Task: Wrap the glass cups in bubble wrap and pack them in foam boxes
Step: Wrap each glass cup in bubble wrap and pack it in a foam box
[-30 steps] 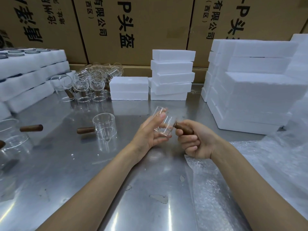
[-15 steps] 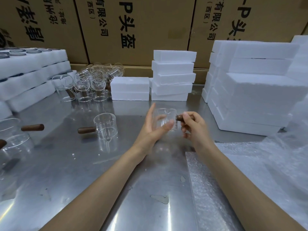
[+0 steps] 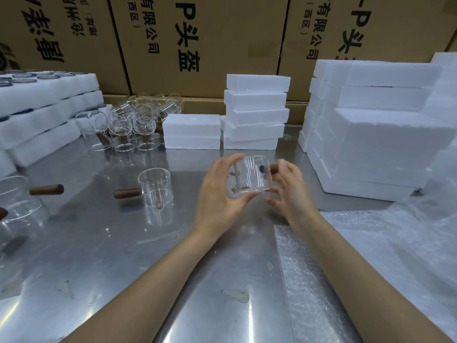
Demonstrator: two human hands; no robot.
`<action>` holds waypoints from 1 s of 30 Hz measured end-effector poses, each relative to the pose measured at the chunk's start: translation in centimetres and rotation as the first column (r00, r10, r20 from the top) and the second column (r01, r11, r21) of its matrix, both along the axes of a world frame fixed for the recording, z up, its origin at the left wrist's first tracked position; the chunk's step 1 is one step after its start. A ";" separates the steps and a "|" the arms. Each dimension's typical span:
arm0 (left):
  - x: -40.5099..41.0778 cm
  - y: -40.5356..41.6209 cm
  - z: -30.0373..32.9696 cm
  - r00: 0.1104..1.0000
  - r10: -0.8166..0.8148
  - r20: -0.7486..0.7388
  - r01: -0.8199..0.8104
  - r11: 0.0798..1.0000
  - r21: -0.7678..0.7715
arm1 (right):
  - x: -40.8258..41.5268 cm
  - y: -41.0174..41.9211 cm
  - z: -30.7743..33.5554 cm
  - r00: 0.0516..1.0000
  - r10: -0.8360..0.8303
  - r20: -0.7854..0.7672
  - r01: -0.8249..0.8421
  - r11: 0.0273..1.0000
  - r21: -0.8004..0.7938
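I hold a clear glass cup (image 3: 251, 177) with a brown wooden handle above the middle of the steel table. My left hand (image 3: 220, 194) cups its left side, fingers over the top and thumb under the base. My right hand (image 3: 288, 191) holds its right side, where the handle sticks out behind my fingers. A sheet of bubble wrap (image 3: 306, 273) lies flat on the table below my right forearm. White foam boxes (image 3: 256, 112) are stacked at the back centre.
Another cup (image 3: 154, 190) with a wooden handle stands left of my hands, and several more cluster at the back left (image 3: 128, 125). Foam trays (image 3: 42, 112) line the left edge. A tall foam stack (image 3: 376, 134) and loose bubble wrap (image 3: 425, 233) fill the right. Cardboard cartons (image 3: 197, 40) form the back wall.
The cup has risen and turned upright between my hands. My right hand has shifted from gripping the handle to holding the cup's right side.
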State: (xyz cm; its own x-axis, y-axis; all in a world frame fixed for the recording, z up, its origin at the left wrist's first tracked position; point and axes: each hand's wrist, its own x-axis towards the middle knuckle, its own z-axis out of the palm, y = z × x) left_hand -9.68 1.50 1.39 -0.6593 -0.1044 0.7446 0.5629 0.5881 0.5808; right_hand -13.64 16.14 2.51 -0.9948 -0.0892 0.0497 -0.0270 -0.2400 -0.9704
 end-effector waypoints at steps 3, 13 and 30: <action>0.0 -0.1 0.0 0.996 0.080 -0.049 -0.083 0.995 -0.053 | 0.2 -0.1 0.0 0.999 0.041 0.007 -0.042 0.997 0.063; 0.0 -0.3 -0.1 1.000 0.012 0.003 -0.012 0.992 -0.125 | 0.5 -0.8 -0.2 0.988 0.143 -0.064 -0.141 0.989 0.036; 0.1 -0.4 -0.1 0.980 0.178 -0.092 -0.197 0.940 -0.277 | 0.6 -1.0 -0.7 0.971 0.114 -0.212 -0.035 0.939 0.343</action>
State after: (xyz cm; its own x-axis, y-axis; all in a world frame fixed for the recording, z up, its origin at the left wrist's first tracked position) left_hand -9.60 1.07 1.34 -0.5977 0.0004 0.8017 0.4573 0.8215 0.3405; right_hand -13.02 15.15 1.81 -0.9505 -0.2132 0.2258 -0.2488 0.0874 -0.9646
